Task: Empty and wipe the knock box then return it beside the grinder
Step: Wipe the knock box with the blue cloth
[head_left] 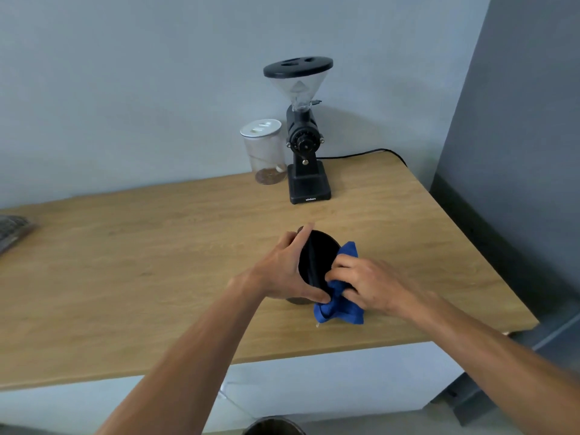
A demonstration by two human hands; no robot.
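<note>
The round black knock box (317, 257) is tilted on the wooden counter (157, 262), its open mouth turned toward me and to the right, with its bar running across the opening. My left hand (287, 271) grips its left side and rim. My right hand (365, 285) presses a blue cloth (340, 309) against the box's right rim; part of the cloth hangs below the hand. The black grinder (306, 142) with a clear hopper stands at the back of the counter, well beyond the box.
A clear jar with a white lid (265, 152) stands to the left of the grinder. The grinder's black cable (370, 152) runs off the back right edge. A dark object (12, 230) lies at the far left. A round bin rim (273, 426) shows on the floor below.
</note>
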